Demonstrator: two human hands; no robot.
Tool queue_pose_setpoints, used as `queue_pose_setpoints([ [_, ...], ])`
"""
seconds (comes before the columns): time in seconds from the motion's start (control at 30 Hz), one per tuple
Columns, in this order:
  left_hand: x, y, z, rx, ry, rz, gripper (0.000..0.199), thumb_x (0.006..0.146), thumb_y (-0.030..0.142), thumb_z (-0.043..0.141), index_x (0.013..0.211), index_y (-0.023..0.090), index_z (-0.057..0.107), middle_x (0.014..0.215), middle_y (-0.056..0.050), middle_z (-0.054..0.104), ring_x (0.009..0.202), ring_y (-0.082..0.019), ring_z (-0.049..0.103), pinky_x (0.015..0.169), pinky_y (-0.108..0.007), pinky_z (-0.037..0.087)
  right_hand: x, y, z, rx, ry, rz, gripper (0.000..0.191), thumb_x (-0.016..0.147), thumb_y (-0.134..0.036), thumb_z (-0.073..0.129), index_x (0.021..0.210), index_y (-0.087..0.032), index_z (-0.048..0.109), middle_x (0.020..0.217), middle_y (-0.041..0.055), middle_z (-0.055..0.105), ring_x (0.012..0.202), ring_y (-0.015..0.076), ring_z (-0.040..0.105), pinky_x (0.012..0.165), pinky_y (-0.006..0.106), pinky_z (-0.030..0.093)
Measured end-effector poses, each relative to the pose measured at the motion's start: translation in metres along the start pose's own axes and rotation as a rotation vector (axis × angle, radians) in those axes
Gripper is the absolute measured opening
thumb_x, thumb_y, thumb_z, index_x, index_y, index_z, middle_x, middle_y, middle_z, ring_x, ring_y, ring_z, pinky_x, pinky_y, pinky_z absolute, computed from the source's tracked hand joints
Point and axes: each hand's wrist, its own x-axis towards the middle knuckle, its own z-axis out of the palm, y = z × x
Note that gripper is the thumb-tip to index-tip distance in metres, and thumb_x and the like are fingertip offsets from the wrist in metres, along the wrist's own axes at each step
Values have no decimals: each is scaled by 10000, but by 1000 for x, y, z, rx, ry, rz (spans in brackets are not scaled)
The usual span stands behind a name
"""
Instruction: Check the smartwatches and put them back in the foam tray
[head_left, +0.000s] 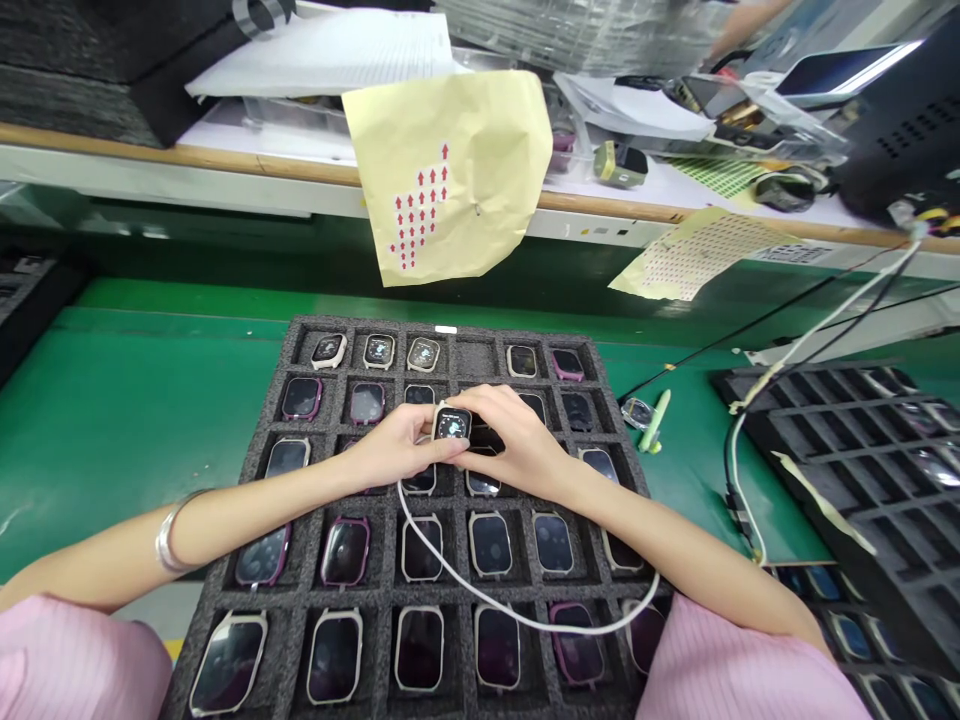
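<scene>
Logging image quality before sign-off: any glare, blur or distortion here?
Head view: pale reflections on several watch screens in the foam tray; head view, right edge: the black tray looks stretched and soft; head view, centre: the held watch is lit, but its lettering is hard to read.

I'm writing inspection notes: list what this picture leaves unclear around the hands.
All in the head view:
Back of the lit, square, pale-framed smartwatch: faces away from the camera.
Its small screen text: too tiny to read.
Where the thin white cable leads: it vanishes beneath the left hand.
Dark-screened square watch in the dark-grey foam tray: partly covered by the right hand.
</scene>
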Motion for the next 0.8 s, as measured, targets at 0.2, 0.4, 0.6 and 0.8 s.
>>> queue_pose_setpoints([
  [0.2, 2, -3, 1, 42, -2, 67, 212, 812, 335, 647, 822, 140, 563, 607, 75, 426, 519, -74, 343, 510, -219, 297, -2, 1, -2, -105, -13, -80, 384, 877, -358, 655, 1188, -174, 527, 1071, 110, 638, 1010, 271, 594, 859, 436, 453],
  [0.4, 4, -6, 1, -28, -35, 59, 325, 740, 365, 729, 907, 144, 558, 770, 27, 543, 614, -92, 428, 573, -225, 355, 10, 12, -19, 34, 26, -26, 384, 836, -364, 705, 1147, -196, 557, 1063, 92, 622, 1003, 260, 588, 861, 414, 473],
  [0.6, 4, -10, 2, -53, -85, 18, 400, 722, 433, 747, 907, 158, 523, 820, 7, 566, 579, -77, 426, 509, -211, 330, 37, 66, -38, -151, 35, 168, 372, 776, -345, 751, 1078, -169, 624, 1009, 96, 588, 977, 280, 564, 863, 447, 475],
  [0.8, 1, -2, 5, -37, -74, -9, 341, 745, 363, 738, 931, 152, 545, 831, 7, 583, 642, -88, 484, 568, -212, 387, 27, 79, -71, -385, -252, 179, 330, 835, -332, 689, 1120, -171, 657, 1100, 115, 597, 1037, 309, 565, 872, 471, 472],
])
